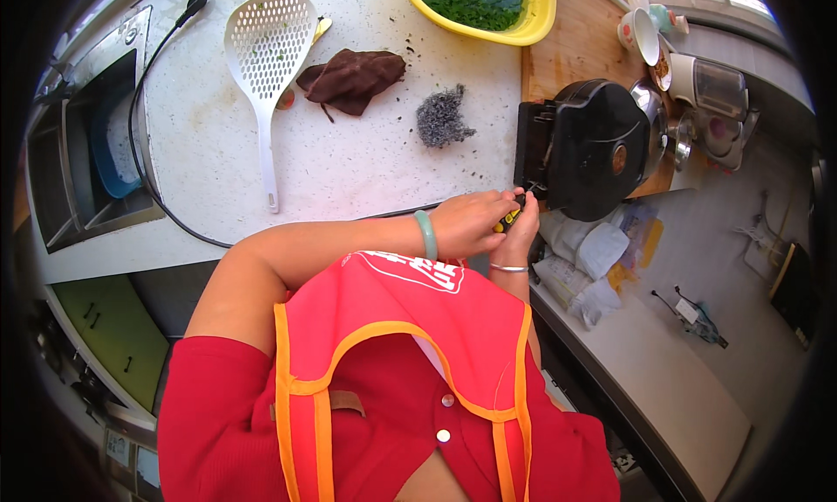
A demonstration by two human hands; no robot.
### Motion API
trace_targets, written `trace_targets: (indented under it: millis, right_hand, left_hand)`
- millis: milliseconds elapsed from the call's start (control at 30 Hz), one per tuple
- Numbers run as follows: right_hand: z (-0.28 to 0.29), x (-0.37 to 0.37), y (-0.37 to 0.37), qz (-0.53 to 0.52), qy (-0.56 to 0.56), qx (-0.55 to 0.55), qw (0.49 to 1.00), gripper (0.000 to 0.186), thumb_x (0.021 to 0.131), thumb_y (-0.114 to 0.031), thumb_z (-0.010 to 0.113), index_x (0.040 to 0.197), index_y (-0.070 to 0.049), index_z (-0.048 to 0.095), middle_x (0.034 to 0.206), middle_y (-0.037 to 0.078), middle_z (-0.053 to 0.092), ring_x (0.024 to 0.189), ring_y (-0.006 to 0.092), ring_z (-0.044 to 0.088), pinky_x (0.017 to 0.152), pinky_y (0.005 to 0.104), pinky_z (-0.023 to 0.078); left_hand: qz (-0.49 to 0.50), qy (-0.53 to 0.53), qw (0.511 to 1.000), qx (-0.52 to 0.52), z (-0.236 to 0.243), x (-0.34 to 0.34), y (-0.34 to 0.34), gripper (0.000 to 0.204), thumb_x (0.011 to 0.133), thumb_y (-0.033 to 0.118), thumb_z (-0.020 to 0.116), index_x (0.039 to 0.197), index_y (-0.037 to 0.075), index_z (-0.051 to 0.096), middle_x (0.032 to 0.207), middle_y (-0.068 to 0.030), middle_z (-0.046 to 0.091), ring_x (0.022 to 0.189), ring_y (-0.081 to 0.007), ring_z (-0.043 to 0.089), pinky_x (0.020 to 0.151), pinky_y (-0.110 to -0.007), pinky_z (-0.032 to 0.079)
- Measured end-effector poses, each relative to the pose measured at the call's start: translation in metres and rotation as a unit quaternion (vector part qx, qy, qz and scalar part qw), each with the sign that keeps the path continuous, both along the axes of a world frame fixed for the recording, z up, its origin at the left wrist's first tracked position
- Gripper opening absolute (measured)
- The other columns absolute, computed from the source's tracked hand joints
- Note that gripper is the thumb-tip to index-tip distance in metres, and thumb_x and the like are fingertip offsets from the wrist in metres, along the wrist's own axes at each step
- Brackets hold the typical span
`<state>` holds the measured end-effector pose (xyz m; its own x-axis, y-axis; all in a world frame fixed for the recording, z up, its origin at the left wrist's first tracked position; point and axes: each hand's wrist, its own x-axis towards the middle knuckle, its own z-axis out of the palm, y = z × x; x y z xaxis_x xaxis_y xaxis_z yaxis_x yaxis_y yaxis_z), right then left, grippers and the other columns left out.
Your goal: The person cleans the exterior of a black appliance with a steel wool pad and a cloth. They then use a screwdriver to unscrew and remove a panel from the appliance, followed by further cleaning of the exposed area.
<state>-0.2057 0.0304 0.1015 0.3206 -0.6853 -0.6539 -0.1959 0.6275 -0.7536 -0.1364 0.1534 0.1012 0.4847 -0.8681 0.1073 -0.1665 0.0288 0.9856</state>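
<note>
At the counter's front edge, my left hand [471,225] and my right hand [519,236] are together, fingers closed around a small black-and-yellow object [509,214], mostly hidden. Just beside them is a black electric cooking appliance [586,145]. On the white counter [200,127] lie a dark grey scouring pad [441,120], a crumpled brown cloth [356,79] and a white perforated skimmer [266,84], handle toward me.
A yellow basin [534,18] of greens stands at the back, on or beside a wooden board [567,49]. Bowls [641,38] and containers crowd the right. A sink [87,171] and black cable [139,162] are left. Bags [602,249] lie on a lower surface at right.
</note>
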Motion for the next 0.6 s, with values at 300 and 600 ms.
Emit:
trace_targets:
  millis: [300, 600]
  right_hand:
    - [-0.011, 0.002, -0.038, 0.038, -0.031, 0.087, 0.995, 0.017, 0.085, -0.02, 0.047, 0.075, -0.008, 0.051, 0.068, 0.004, 0.053, 0.065, 0.0162, 0.053, 0.063, 0.0276, 0.046]
    - [0.006, -0.01, -0.065, 0.106, -0.007, 0.173, 0.979, 0.015, 0.084, -0.017, 0.052, 0.075, -0.006, 0.058, 0.069, 0.004, 0.059, 0.063, 0.0159, 0.057, 0.057, 0.0282, 0.047]
  left_hand:
    - [0.012, -0.041, 0.999, 0.009, -0.004, 0.003, -0.021, 0.044, 0.077, 0.015, 0.065, 0.116, 0.002, 0.047, 0.101, -0.0157, 0.053, 0.086, -0.0336, 0.057, 0.073, -0.039, 0.048]
    - [-0.014, -0.048, 0.999, -0.001, 0.006, -0.006, -0.033, 0.042, 0.076, 0.019, 0.067, 0.111, 0.004, 0.051, 0.095, -0.0171, 0.057, 0.079, -0.0351, 0.06, 0.066, -0.04, 0.05]
